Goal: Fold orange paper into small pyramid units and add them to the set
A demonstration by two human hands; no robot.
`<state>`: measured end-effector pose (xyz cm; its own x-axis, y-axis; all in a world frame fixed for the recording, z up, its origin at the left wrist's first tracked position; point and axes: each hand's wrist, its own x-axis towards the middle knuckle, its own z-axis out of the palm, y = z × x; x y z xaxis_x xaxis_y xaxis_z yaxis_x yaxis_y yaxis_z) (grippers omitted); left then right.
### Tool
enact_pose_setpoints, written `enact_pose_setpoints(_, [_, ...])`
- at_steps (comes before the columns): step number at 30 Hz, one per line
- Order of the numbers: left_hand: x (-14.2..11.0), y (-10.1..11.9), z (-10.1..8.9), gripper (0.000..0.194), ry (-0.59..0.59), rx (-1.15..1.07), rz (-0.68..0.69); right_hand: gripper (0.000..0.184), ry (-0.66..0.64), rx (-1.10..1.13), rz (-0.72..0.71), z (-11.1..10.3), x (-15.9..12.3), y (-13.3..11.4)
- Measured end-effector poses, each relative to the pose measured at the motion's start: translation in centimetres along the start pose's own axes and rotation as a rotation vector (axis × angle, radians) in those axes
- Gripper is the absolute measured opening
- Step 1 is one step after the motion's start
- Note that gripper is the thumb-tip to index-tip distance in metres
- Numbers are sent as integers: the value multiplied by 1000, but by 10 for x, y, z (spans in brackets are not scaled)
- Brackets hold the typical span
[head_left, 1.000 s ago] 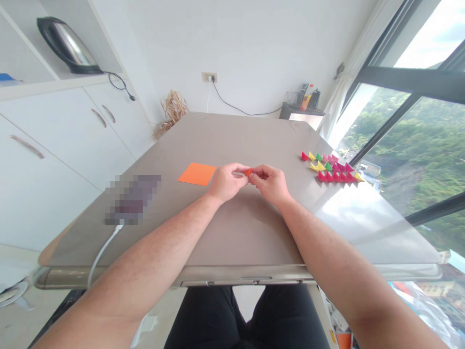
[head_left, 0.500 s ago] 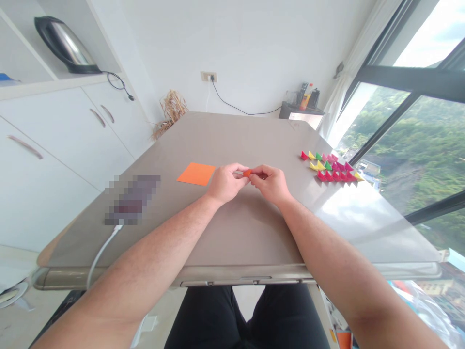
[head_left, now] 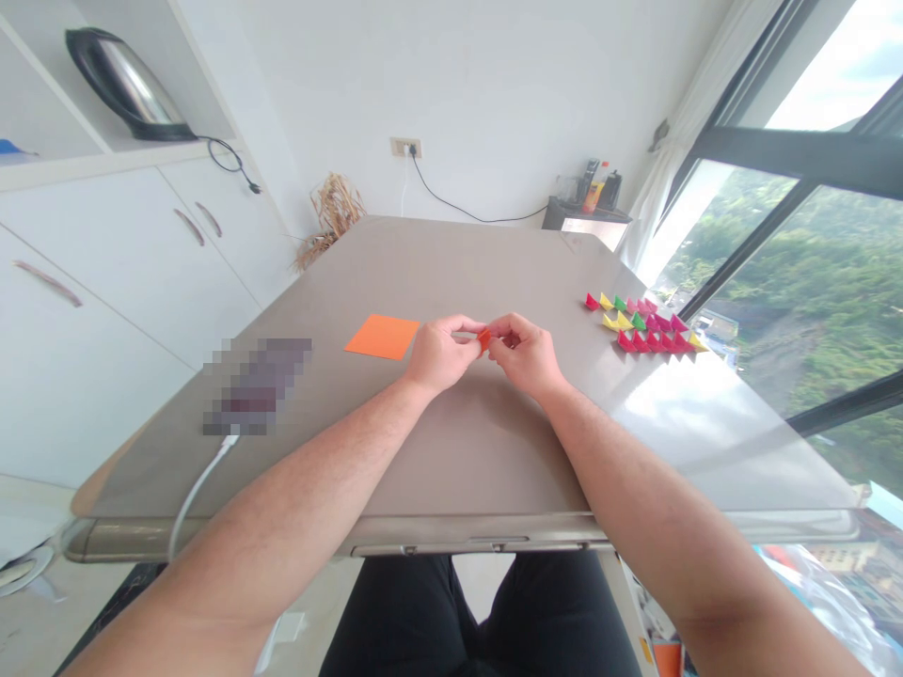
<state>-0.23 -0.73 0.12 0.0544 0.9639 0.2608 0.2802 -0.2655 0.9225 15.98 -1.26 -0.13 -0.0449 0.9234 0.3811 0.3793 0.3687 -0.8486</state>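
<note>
My left hand (head_left: pixel 438 354) and my right hand (head_left: pixel 526 355) meet above the middle of the grey table (head_left: pixel 451 442). Both pinch a small folded orange paper piece (head_left: pixel 483 338) between thumb and fingertips, so most of it is hidden. A flat orange paper square (head_left: pixel 383 336) lies on the table just left of my left hand. A cluster of several small folded paper pieces (head_left: pixel 645 323) in red, pink, yellow and green sits to the right, well apart from my hands.
A blurred dark object (head_left: pixel 258 385) with a white cable (head_left: pixel 198 489) lies at the table's left. White cabinets (head_left: pixel 105 282) with a kettle (head_left: pixel 123 85) stand left. Dried grass (head_left: pixel 331 216) sits at the far corner. A large window (head_left: pixel 804 282) fills the right.
The hands stay in place; the fingers shift slightly and the orange piece has turned a little between them.
</note>
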Motion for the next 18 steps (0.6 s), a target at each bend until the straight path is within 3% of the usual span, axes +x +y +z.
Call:
enact_pose_setpoints(9, [6, -14, 5, 18, 17, -213, -89, 7, -1, -41, -19, 1, -1, -4])
enact_pose_setpoints(18, [5, -13, 4, 17, -13, -239, -87, 3, 30, -38, -73, 3, -2, -2])
